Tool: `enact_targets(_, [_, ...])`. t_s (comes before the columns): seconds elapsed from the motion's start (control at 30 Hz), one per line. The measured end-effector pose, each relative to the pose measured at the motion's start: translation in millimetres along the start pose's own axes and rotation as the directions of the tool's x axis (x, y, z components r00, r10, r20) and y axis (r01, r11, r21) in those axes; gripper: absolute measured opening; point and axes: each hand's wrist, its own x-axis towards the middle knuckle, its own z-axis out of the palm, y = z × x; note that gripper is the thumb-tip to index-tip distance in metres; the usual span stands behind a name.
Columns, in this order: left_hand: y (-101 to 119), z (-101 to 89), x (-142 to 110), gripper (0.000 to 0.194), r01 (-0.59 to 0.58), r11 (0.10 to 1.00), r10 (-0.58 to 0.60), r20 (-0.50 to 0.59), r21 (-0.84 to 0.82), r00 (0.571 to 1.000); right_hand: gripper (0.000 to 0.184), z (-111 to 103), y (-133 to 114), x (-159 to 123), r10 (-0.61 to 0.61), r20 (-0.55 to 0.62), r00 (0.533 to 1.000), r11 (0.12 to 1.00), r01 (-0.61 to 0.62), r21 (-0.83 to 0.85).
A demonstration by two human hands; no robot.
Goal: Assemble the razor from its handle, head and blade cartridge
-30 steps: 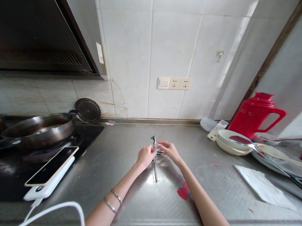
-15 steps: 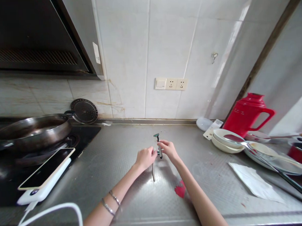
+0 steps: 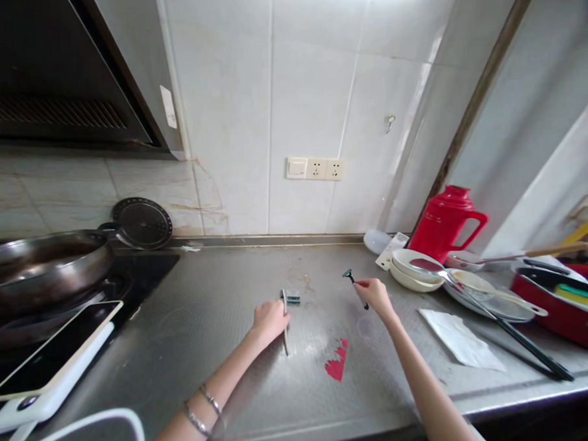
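Note:
My right hand (image 3: pixel 375 296) is closed round the handle of a razor (image 3: pixel 351 278), holding it tilted above the counter, its green-edged head pointing up and left. Further left, my left hand (image 3: pixel 269 320) has its fingers pinched on a thin greyish stick (image 3: pixel 286 341), which runs past the fingertips toward the counter's front. Just beyond those fingertips lies a small clear and teal piece (image 3: pixel 293 299), too small to name. Between my forearms a torn red scrap (image 3: pixel 336 363) lies on the metal counter (image 3: pixel 218 386).
A steel pan (image 3: pixel 52 260) stands on the black stove at left, with a phone (image 3: pixel 56 348) on a white power bank nearby. To the right are a red thermos (image 3: pixel 445 220), stacked bowls (image 3: pixel 416 273), a white tissue (image 3: pixel 459 337), a dark rod (image 3: pixel 518 331) and a red pot (image 3: pixel 561 309).
My right hand has carried the razor away to the right, apart from my left hand. The left hand stays near the stick. The view has turned right, showing more of the red pot.

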Motion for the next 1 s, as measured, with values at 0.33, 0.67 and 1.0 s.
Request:
enact_targets(0.33, [2.9,4.6,-1.4,0.031,-0.018,0.999,0.018,0.012,-0.042,1.0,0.025,-2.0,29.8,-1.7,0.005,0.08,0.997,0.976,0.013,-0.217])
enact_targets(0.67, [3.2,-2.9,-0.4,0.029,0.018,0.997,-0.024,-0.072,-0.08,0.997,0.029,-8.7,9.4,-21.9,-0.114,-0.026,0.993,0.96,0.103,-0.259])
enact_targets(1.0, [36.2,-11.0,3.9,0.029,-0.071,0.907,-0.036,-0.242,-0.416,0.97,0.045,12.0,-78.1,-105.7,-0.161,0.231,0.96,0.736,-0.039,0.676])
